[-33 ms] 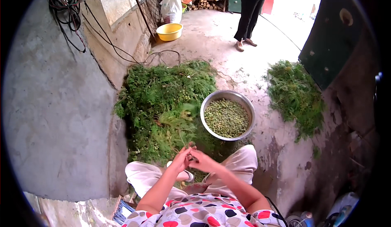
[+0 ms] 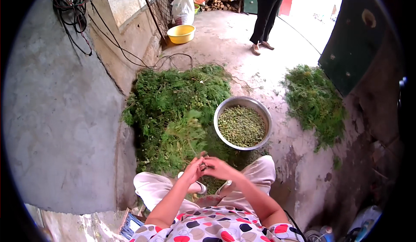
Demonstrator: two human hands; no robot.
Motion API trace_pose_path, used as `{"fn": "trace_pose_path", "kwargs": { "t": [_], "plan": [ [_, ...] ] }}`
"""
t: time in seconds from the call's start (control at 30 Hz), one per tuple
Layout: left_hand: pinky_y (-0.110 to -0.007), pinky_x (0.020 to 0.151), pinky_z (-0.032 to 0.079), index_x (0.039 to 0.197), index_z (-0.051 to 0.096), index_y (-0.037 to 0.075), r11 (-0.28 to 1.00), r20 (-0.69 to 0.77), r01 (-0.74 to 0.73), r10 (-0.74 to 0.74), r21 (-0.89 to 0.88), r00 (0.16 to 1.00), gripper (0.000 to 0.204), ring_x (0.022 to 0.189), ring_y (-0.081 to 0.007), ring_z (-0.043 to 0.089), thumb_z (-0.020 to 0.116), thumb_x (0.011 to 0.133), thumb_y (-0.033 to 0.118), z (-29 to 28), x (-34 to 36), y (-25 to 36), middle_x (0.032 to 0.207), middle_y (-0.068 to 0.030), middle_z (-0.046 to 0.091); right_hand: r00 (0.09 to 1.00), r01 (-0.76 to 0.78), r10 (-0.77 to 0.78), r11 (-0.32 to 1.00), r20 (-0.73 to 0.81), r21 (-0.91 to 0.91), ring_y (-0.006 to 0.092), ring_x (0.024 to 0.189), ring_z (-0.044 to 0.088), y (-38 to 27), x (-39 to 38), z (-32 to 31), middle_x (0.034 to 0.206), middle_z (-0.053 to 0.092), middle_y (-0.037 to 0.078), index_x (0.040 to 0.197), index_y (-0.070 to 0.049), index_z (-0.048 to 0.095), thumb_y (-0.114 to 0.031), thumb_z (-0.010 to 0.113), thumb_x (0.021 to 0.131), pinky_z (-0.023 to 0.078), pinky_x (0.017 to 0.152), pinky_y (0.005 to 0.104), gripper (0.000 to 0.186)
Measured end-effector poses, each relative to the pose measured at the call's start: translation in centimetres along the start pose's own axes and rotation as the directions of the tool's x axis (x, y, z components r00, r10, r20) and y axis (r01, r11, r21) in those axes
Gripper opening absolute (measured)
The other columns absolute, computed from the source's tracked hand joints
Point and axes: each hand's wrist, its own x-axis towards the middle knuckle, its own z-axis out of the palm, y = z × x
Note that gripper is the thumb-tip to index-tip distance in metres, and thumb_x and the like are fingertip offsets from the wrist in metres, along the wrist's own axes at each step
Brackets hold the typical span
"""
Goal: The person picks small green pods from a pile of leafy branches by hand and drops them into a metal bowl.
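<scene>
Above my lap my left hand (image 2: 193,171) is closed around the stem end of a feathery green sprig (image 2: 187,131), whose leafy top points away from me over the heap. My right hand (image 2: 219,169) meets it, with the fingers bent and pressed together at the stem; what lies between these fingertips is too small to make out. Just beyond my hands, to the right, stands a round metal basin (image 2: 268,131) holding many small round green fruits (image 2: 241,125). A large heap of cut leafy plants (image 2: 167,94) with green fruits among them lies to its left.
A smaller pile of greenery (image 2: 313,103) lies to the right, by a dark green door (image 2: 353,47). Farther off are a yellow tub (image 2: 181,34), a white sack (image 2: 182,5), stacked firewood (image 2: 218,3) and a standing person (image 2: 265,16). Cables (image 2: 125,51) hang along the left wall.
The sprig's leafy top has shifted slightly and looks less blurred. My right hand has moved a little; my left hand stays almost in place.
</scene>
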Motion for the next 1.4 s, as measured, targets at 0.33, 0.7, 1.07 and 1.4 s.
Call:
{"fn": "trace_pose_path", "kwargs": {
  "t": [0.33, 0.7, 1.07, 1.4],
  "plan": [
    [-0.035, 0.075, 0.049, 0.129, 0.034, 0.023, 0.987, -0.156, 0.076, -0.054, 0.141, 0.986, 0.041, 0.095, -0.0154, 0.054, 0.048, 0.090, 0.024, -2.4, -1.7, 0.9, 0.125, 0.0008, 0.046, 0.875, -0.383, 0.381, 0.922, 0.298, -0.054, 0.0135, 0.062, 0.058, 0.4, 3.5, -2.0, 0.076, 0.062, 0.007, 0.091, -0.002, 0.058, -0.025, 0.065, 0.075, 0.047, 0.057, 0.0271, 0.029],
    [-0.026, 0.075, 0.049, 0.133, 0.031, 0.019, 0.979, -0.032, -0.050, 0.057, 0.197, 0.998, 0.046, 0.097, -0.0144, 0.057, 0.048, 0.091, 0.017, -0.7, -2.3, 1.0, 0.121, -0.0019, 0.051, 0.726, -0.590, 0.554, 0.806, 0.407, -0.045, 0.0178, 0.059, 0.059, 1.9, 2.9, -3.2, 0.077, 0.063, 0.008, 0.102, -0.003, 0.058, -0.019, 0.045, 0.087, 0.048, 0.055, 0.0299, 0.025],
    [-0.020, 0.081, 0.039, 0.125, 0.044, 0.005, 0.797, 0.054, -0.158, 0.156, 0.583, 0.986, 0.038, 0.088, -0.0046, 0.049, 0.052, 0.088, 0.012, 0.7, -2.0, -0.4, 0.102, 0.0016, 0.056, 0.853, -0.388, 0.440, 0.894, -0.280, 0.224, 0.0140, 0.081, 0.056, -0.6, 3.8, 0.5, 0.088, 0.059, 0.008, 0.103, 0.002, 0.055, -0.019, 0.058, 0.083, 0.046, 0.070, 0.0252, 0.029],
    [-0.025, 0.074, 0.047, 0.103, 0.052, 0.001, 0.960, -0.273, -0.113, 0.184, 0.257, 0.944, 0.034, 0.090, -0.0140, 0.058, 0.060, 0.083, 0.028, 1.7, -1.9, 4.3, 0.099, -0.0074, 0.059, 0.842, -0.433, 0.486, 0.868, -0.235, 0.244, 0.0098, 0.069, 0.052, 0.6, 3.8, -0.8, 0.074, 0.060, 0.005, 0.092, 0.000, 0.060, -0.017, 0.060, 0.081, 0.044, 0.063, 0.0251, 0.020]
  ]
}}
